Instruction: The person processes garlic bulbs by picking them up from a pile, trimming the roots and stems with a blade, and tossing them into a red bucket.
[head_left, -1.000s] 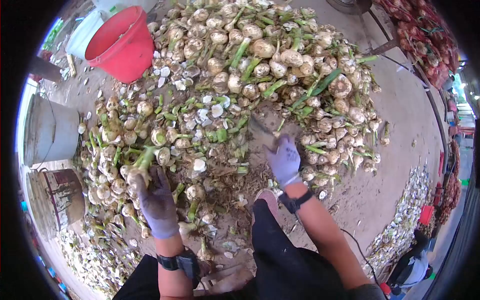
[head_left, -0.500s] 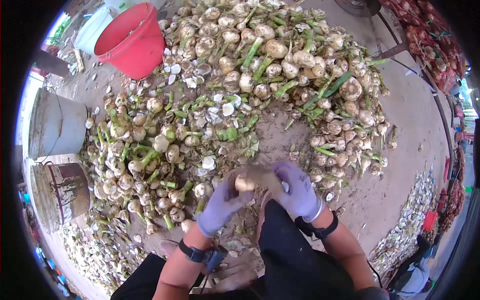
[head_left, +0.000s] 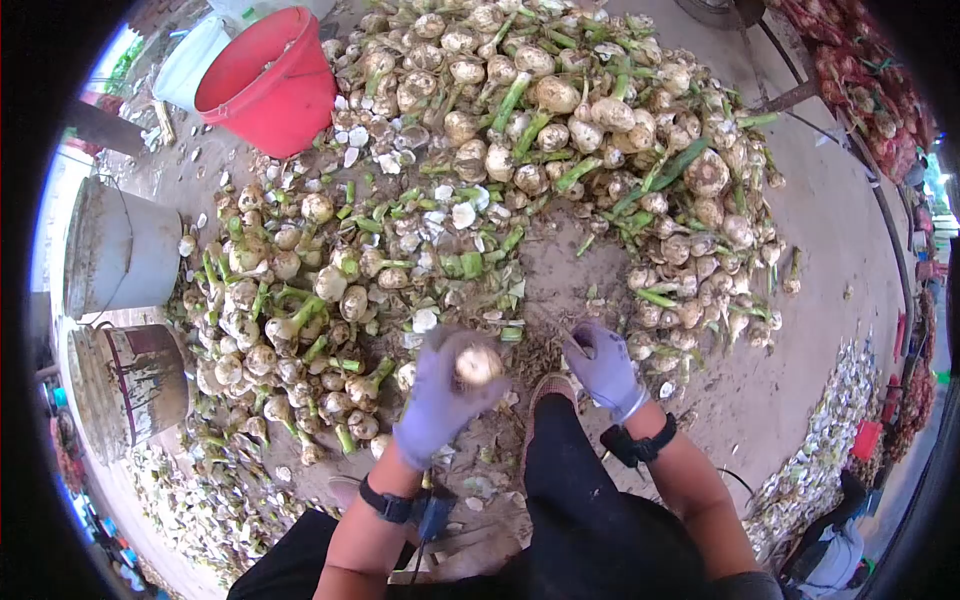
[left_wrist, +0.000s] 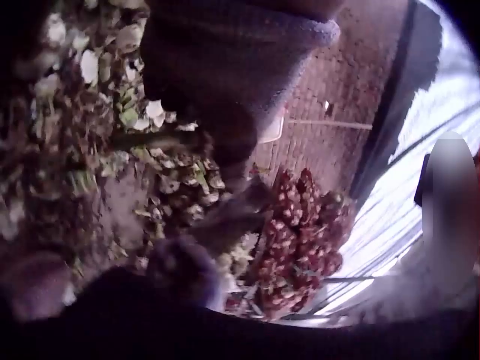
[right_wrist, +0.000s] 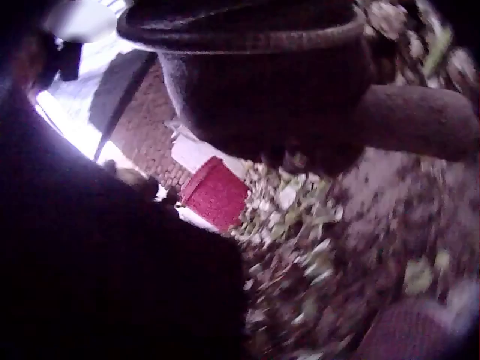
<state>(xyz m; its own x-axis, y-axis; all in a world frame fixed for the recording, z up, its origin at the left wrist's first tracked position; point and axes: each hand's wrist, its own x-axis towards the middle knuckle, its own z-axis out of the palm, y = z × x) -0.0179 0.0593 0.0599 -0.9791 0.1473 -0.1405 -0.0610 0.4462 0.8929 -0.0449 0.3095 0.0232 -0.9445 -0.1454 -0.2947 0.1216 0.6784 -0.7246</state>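
Note:
My gloved left hand (head_left: 440, 395) grips a pale, trimmed garlic bulb (head_left: 478, 366) above the scraps on the floor. Its cut face points up, and motion blurs both hand and bulb. To the right my gloved right hand (head_left: 604, 372) is curled, apart from the bulb. From that fist a brownish knife handle (right_wrist: 420, 124) juts out in the right wrist view; the blade is blurred in the left wrist view and hidden in the head view. Stemmed garlic bulbs (head_left: 300, 330) lie heaped to the left, and a larger pile (head_left: 560, 100) lies ahead.
A red bucket (head_left: 270, 90) tilts at the far left, beside a pale one. Two dirty white buckets (head_left: 120, 250) stand along the left. Peels and cut stems (head_left: 440, 250) litter the floor between the piles. Filled red mesh bags (head_left: 860, 90) stand back right.
The left hand came from the left heap with a stemmed bulb to the middle, where both hands met. Now the stem is off and the hands are apart, the right one drawn back rightward.

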